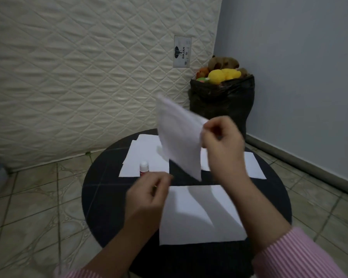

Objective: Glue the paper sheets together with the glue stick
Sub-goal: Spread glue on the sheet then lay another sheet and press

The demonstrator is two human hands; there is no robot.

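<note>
round black table (pixel 100 189), right hand (pixel 221 135) pinching raised paper sheet (pixel 179 137), left hand (pixel 149 193) loosely curled, empty

On the surface (pixel 100 197) one sheet (pixel 201 213) lies nearest, the glue stick (pixel 144 168) stands behind it at left on a paper stack (pixel 143 155), another sheet (pixel 253 165) lies at right.

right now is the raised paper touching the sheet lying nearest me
Apart. In the head view the right hand holds the raised paper in the air, with dark table showing above the near sheet.

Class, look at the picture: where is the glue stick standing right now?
The glue stick stands upright on the round black table, left of centre, just beyond the left hand.
</note>
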